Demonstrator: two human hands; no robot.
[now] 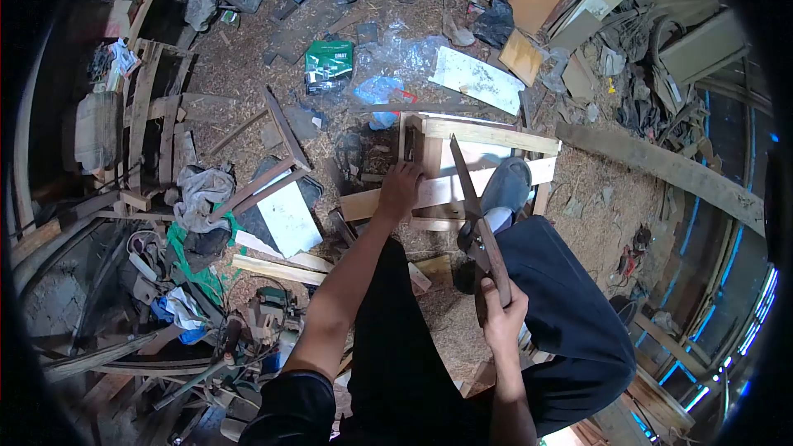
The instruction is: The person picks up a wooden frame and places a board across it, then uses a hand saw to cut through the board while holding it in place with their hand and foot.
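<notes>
My left hand [401,190] presses on a pale wooden board [524,175] that lies across a small wooden frame [491,134], its fingers wrapped over the board. A hand saw [465,177] is in my right hand [504,318], which grips it low at the near end. The saw's narrow blade points up and away, crossing over the board. My shoe [505,187] rests on the board beside the blade. Whether the teeth touch the wood cannot be made out.
Shavings cover the ground. A green box [329,62], a white panel [477,78] and clear plastic lie beyond the frame. A small wooden frame piece [285,128] stands to the left, above tools and rags. A long plank [661,167] lies at the right.
</notes>
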